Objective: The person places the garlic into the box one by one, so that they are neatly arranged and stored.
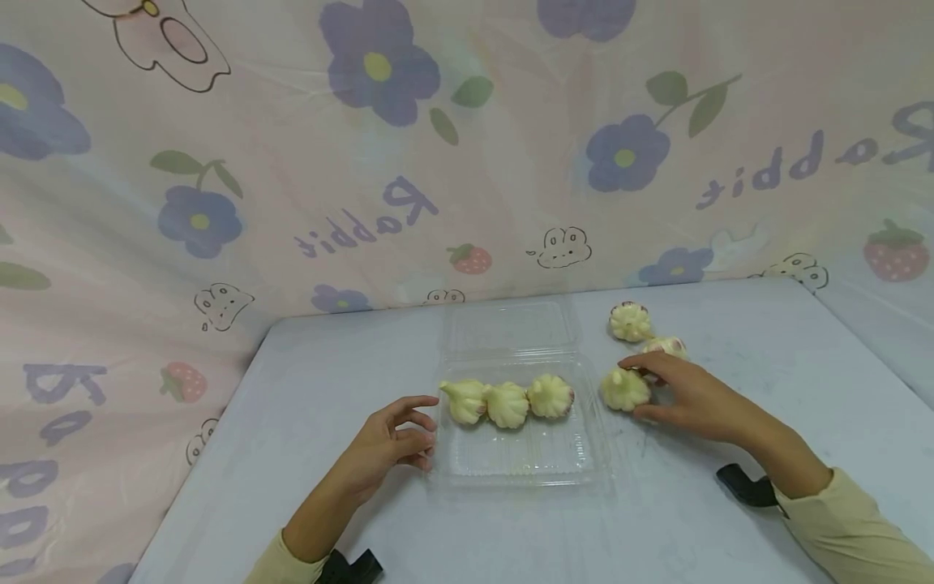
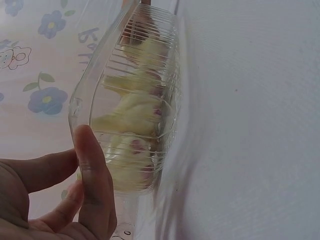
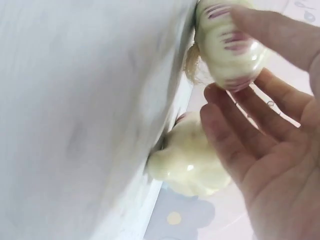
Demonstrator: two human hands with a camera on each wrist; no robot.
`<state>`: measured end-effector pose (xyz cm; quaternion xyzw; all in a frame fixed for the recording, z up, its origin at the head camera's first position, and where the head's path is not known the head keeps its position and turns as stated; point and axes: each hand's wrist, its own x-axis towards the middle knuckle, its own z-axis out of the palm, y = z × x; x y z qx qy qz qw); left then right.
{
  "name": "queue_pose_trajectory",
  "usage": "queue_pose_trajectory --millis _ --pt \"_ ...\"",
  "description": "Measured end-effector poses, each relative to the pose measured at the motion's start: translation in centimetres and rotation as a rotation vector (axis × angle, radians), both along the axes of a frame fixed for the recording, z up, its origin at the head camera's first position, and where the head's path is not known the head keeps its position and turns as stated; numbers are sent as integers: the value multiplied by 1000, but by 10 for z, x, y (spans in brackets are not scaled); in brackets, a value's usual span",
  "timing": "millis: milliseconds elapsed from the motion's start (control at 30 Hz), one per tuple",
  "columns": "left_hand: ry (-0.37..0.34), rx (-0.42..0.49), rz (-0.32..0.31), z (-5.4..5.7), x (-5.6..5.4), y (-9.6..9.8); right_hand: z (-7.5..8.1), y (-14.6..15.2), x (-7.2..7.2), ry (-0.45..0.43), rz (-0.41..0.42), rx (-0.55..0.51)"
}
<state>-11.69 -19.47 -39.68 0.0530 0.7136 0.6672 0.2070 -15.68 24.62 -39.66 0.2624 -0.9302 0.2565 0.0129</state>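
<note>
Three pale garlic bulbs (image 1: 507, 405) sit in a row inside a clear plastic container (image 1: 511, 466), whose lid (image 1: 511, 324) lies folded open at the back. At the container's left side, my left hand (image 1: 390, 442) pinches the rim with thumb and finger, as the left wrist view shows. To the right of the container, my right hand (image 1: 693, 397) grips another garlic bulb (image 1: 623, 390) between thumb and fingers. Purple streaks mark this glossy bulb (image 3: 225, 55) in the right wrist view. Just behind that hand lies one more bulb (image 1: 667, 347), partly covered by it.
A further garlic bulb (image 1: 631, 321) stands at the back right of the white table (image 1: 350, 349). Behind the table hangs a curtain (image 1: 511, 186) printed with flowers and rabbits. Dark straps (image 1: 747, 487) show at both wrists.
</note>
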Motion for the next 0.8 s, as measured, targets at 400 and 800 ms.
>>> queue_pose_trajectory --millis 400,800 --pt "2 -2 7 0 0 -1 -2 -16 4 -8 15 46" --pt "3 -6 2 -1 0 0 -2 -12 4 24 -45 6"
